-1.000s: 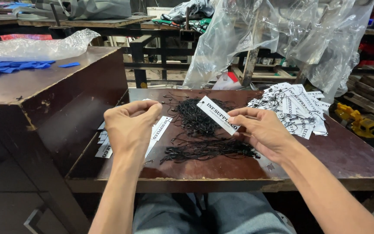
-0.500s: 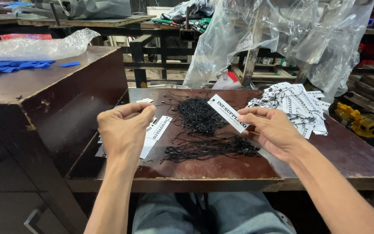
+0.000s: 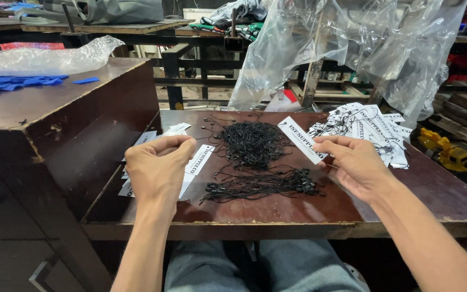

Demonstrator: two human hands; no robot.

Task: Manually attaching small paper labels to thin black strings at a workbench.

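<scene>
While my right hand (image 3: 355, 165) pinched the light, stiff card tag (image 3: 301, 139) by its end, left hand (image 3: 157, 168) pinched closed; contents unclear.

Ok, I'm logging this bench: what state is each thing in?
right hand: pinching a white paper tag, held off the table.
left hand: fingers closed, above the loose tags.
black string pile: tangled heap.
strung tags: heaped at the right.
plastic sheet: crumpled, hanging behind.
</scene>
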